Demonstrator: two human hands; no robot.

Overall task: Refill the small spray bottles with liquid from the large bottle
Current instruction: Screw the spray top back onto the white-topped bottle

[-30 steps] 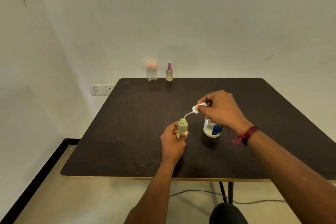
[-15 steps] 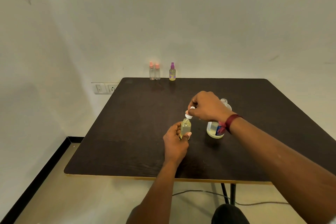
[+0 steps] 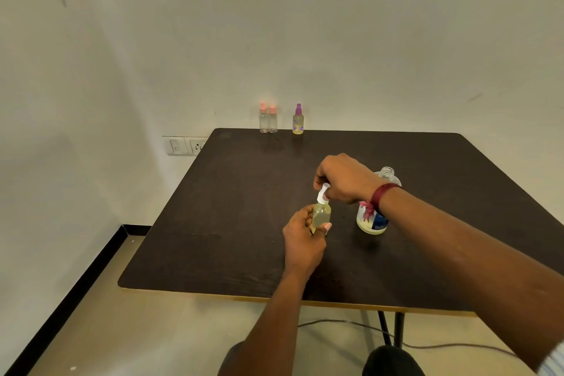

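Fingers half-hiding white spray cap

We're seeing soft, even indoor light, fairly dim, on the pale off-white wall. The dark brown wooden bench shows faint reflections and small soft shadows. Wide-angle bending curves the edges; the near forearm looks slightly smeared, the centre sharp.

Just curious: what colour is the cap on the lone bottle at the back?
Purple, on the yellow bottle at the table's far edge, in the head view.
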